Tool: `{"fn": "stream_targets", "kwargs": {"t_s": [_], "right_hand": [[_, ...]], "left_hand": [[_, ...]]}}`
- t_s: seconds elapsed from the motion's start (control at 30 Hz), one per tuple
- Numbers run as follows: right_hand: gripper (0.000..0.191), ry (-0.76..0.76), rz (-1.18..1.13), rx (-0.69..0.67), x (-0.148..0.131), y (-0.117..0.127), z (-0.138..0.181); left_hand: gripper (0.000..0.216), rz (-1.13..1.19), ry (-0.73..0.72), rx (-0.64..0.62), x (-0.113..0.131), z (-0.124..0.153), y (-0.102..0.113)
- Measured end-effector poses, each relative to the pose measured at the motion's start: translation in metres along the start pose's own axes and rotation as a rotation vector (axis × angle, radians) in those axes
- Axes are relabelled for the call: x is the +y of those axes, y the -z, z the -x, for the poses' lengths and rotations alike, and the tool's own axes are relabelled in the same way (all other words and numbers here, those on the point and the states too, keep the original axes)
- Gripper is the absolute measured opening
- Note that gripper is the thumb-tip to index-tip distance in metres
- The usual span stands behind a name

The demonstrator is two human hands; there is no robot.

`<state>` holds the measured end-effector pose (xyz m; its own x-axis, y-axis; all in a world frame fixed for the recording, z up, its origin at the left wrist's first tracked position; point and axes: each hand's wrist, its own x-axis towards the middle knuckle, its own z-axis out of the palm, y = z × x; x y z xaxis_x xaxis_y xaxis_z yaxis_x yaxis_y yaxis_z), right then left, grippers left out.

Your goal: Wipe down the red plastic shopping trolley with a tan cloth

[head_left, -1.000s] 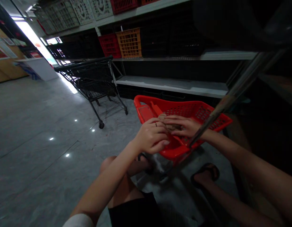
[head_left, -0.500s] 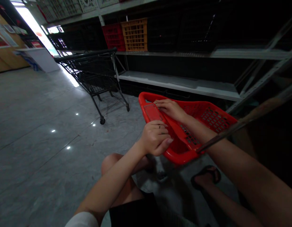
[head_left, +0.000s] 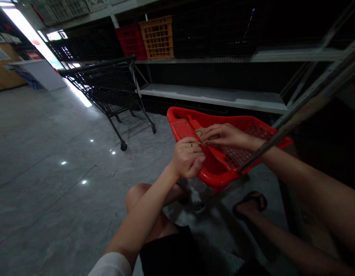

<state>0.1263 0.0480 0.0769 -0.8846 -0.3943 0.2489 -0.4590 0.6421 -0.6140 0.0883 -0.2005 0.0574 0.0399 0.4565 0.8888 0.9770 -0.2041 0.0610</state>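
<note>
Panel (head_left: pixel 181 129) illegible; left hand (head_left: pixel 187 158) grips red basket (head_left: pixel 216 178), right hand (head_left: pixel 221 135) clasps tan cloth (head_left: pixel 199 132).

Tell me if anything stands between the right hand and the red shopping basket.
Yes: a tan cloth, held in the right hand at the handle end of the red shopping basket. Nothing else visible comes between them; the slim pole crosses in front of the right forearm.

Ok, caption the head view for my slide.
Left hand grips a red basket; right hand holds a tan cloth.
</note>
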Motion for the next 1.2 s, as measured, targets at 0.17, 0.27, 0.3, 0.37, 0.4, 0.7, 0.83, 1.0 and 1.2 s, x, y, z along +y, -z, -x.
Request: {"fn": "stream_targets", "kwargs": {"t_s": [0.17,0.27,0.3,0.37,0.4,0.7,0.83,1.0,1.2], "right_hand": [[0.017,-0.026,0.103,0.062,0.031,-0.004,-0.049],[0.019,-0.063,0.254,0.105,0.039,-0.005,-0.079],[0.02,-0.088,0.302,0.107,0.039,-0.006,-0.086],[0.024,-0.135,0.35,0.087,0.035,-0.006,-0.097],[0.027,-0.152,0.347,0.082,0.032,-0.006,-0.101],[0.022,-0.128,0.201,0.017,-0.005,0.006,-0.027],[0.042,-0.059,-0.031,-0.012,-0.014,0.014,0.023],[0.026,-0.099,0.044,-0.059,-0.01,0.015,0.001],[0.024,-0.277,0.297,0.086,0.012,0.005,-0.088]], "left_hand": [[0.055,-0.017,-0.027,-0.056,-0.009,-0.005,0.003],[0.056,-0.02,-0.049,-0.1,-0.012,-0.006,0.006],[0.057,-0.017,-0.053,-0.118,-0.013,-0.006,0.007],[0.059,-0.008,-0.048,-0.156,-0.015,-0.007,0.008],[0.061,0.0,-0.043,-0.17,-0.017,-0.007,0.009],[0.071,-0.062,0.15,-0.259,-0.034,-0.002,0.015],[0.063,0.025,0.036,-0.102,-0.03,-0.004,0.012],[0.055,0.071,-0.027,-0.038,-0.028,-0.008,0.01],[0.061,-0.027,0.03,-0.265,-0.024,-0.011,0.019]]}}
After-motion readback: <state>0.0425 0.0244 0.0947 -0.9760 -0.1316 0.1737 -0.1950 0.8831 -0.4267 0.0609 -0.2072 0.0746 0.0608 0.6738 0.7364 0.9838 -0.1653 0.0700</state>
